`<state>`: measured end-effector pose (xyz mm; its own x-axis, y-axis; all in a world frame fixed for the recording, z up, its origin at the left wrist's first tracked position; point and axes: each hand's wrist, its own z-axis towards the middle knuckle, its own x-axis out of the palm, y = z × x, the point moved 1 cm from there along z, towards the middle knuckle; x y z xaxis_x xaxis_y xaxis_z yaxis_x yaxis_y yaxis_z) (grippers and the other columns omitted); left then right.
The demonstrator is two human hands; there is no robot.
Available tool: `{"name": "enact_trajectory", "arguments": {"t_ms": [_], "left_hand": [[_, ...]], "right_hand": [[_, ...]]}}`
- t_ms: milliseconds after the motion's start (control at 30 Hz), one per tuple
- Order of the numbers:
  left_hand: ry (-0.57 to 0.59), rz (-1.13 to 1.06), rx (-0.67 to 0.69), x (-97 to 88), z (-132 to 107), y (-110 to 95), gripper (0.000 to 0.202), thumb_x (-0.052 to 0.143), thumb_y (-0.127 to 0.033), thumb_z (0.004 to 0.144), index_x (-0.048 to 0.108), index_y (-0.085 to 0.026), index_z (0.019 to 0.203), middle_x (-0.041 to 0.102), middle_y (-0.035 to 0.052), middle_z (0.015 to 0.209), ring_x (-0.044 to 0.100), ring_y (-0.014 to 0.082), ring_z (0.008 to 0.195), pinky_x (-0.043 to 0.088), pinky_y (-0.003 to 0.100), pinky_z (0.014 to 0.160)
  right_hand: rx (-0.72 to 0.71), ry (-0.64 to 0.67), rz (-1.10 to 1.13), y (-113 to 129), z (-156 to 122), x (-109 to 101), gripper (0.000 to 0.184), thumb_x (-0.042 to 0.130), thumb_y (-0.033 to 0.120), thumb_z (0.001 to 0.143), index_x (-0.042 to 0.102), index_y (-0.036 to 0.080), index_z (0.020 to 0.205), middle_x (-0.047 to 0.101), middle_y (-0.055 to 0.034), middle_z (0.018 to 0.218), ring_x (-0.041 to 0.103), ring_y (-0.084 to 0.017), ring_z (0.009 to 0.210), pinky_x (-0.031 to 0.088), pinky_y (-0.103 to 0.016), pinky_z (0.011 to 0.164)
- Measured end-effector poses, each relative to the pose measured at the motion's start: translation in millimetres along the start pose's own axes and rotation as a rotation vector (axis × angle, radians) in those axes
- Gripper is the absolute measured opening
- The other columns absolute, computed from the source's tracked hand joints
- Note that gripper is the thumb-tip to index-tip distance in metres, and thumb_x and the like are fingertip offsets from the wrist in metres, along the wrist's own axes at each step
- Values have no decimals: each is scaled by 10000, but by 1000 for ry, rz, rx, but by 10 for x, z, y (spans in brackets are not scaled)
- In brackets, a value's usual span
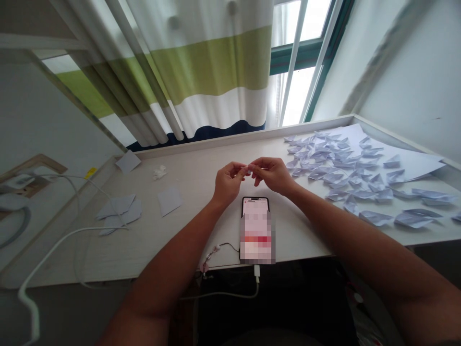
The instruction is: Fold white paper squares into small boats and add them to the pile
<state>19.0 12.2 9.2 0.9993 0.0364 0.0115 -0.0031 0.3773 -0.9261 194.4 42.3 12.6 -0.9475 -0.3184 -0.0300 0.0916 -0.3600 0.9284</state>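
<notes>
We face a pale counter (pixel 201 182) with a raised rim (pixel 216 142) beyond the phone (pixel 255 230), whose lower end reaches the near edge; a strip of countertop separates the phone from the folded papers (pixel 340 178) to its right. Just past the phone's top, the fingers of our left hand (pixel 228 182) and right hand (pixel 272 175) meet, pinching a tiny white piece (pixel 249 172), mostly covered, its shape unclear. Those folded papers are crisp, pointed and sharply creased; left of the phone lies a flat paper square (pixel 169 201).
</notes>
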Motion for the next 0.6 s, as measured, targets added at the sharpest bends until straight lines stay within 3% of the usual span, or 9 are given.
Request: {"name": "enact_trajectory", "arguments": {"t_ms": [133,267,467,600], "left_hand": [[-11,35,29,6,-17,-22,271,910,-446,839,853,-201,940,848,62,915,787,200,849,613,325,783],[38,32,-13,-13,-32,-64,267,907,-450,847,875,-200,936,859,78,935,795,222,904,622,362,866],[85,-138,-129,-30,-18,-28,343,1002,-432,730,856,-172,900,859,90,965,802,235,942,625,430,990],[83,-202,-179,-50,6,-7,496,1056,-384,655,839,-179,1052,862,100,1050,809,253,991,626,468,1006]], "right_hand": [[22,-19,98,-44,3,5,548,943,680,747,790,188,934,782,-33,794,753,-183,615,680,-370,610],[-22,-1,111,-44,-1,-6,506,954,633,770,770,204,964,757,-6,800,773,-189,686,700,-389,698],[-41,2,125,-71,9,-2,540,965,614,767,752,210,1054,762,3,787,778,-200,712,691,-399,732],[-43,10,95,-86,4,-8,507,951,621,779,799,196,1010,788,-28,806,776,-207,734,688,-423,772]]}}
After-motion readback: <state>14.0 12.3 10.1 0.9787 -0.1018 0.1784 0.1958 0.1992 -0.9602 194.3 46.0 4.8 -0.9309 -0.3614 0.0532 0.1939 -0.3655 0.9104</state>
